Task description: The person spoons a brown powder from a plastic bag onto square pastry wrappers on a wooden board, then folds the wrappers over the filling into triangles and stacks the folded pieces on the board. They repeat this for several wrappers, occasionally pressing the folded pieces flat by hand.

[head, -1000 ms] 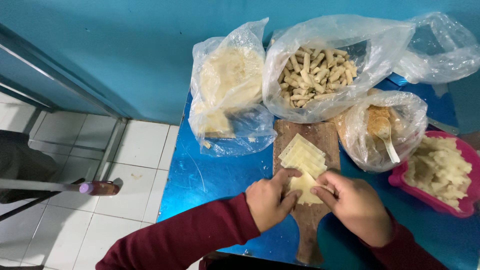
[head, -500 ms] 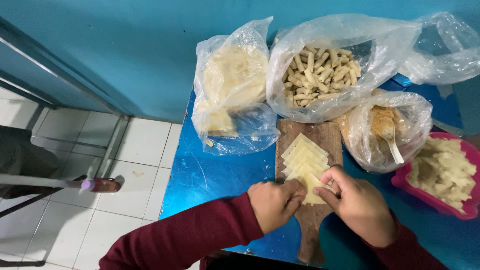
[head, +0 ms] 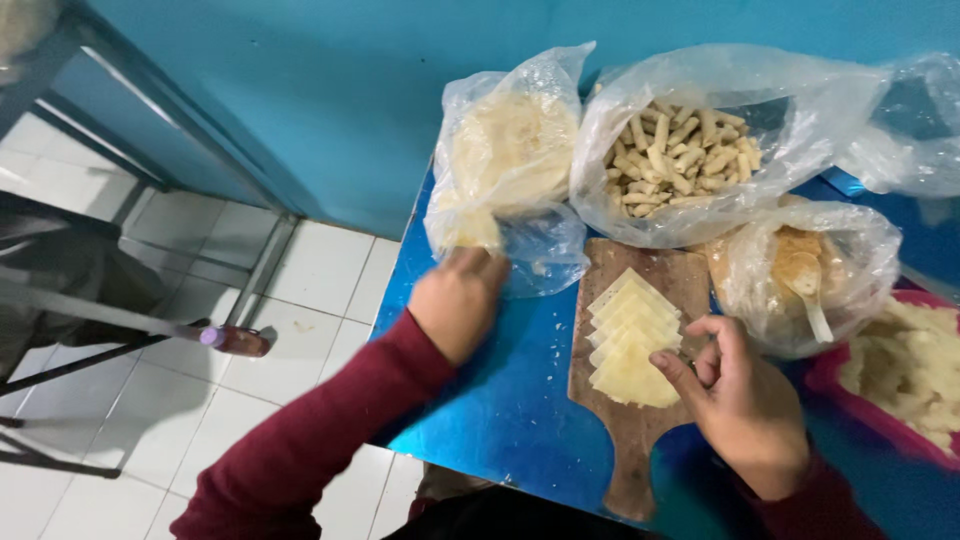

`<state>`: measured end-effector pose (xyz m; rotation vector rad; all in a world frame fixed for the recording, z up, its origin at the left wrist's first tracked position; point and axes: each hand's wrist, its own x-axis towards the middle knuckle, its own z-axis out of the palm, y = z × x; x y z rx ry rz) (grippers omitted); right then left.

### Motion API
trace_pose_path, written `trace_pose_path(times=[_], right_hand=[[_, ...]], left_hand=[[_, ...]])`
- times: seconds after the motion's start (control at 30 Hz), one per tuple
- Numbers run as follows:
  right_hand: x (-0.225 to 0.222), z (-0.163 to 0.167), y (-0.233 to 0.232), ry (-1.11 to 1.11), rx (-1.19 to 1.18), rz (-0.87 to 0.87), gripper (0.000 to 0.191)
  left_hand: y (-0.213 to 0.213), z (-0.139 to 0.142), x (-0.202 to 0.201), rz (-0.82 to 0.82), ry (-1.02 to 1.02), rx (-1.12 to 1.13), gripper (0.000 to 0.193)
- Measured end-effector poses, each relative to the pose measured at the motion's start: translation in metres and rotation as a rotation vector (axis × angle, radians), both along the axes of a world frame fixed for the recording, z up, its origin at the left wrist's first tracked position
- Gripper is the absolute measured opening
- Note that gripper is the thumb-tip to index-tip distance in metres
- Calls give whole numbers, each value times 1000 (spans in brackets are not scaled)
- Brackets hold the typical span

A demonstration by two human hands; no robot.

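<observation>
The left hand [head: 458, 300] stretches forward on a long maroon sleeve, back uppermost, its fingers hidden (grip unclear). The right hand [head: 742, 400] sits nearer, wrist bent, fingers loosely curled with index and thumb extended, holding nothing.

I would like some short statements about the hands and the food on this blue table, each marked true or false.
1. The left hand reaches to the bag of flat wrappers. True.
2. The right hand holds a knife. False: it holds nothing and rests by the pale sheets.
3. The pale sheets lie on a wooden board. True.
4. The bag of small rolls lies on the floor. False: it sits on the table.
5. A spoon stands in a bag of filling. True.
</observation>
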<state>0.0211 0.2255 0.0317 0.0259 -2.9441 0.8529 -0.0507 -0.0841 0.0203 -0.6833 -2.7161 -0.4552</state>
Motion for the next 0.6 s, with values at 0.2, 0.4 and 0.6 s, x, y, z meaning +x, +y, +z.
trace_pose_path(times=[0.2, 0.4, 0.6], right_hand=[[1, -5, -4, 33, -12, 44, 51], [0, -6, -6, 61, -46, 73, 52], [1, -9, -6, 87, -21, 77, 52]], left_hand=[[-38, 7, -30, 7, 219, 49, 35], [-36, 4, -31, -36, 251, -187, 20], [-24, -8, -32, 7, 273, -513, 47]])
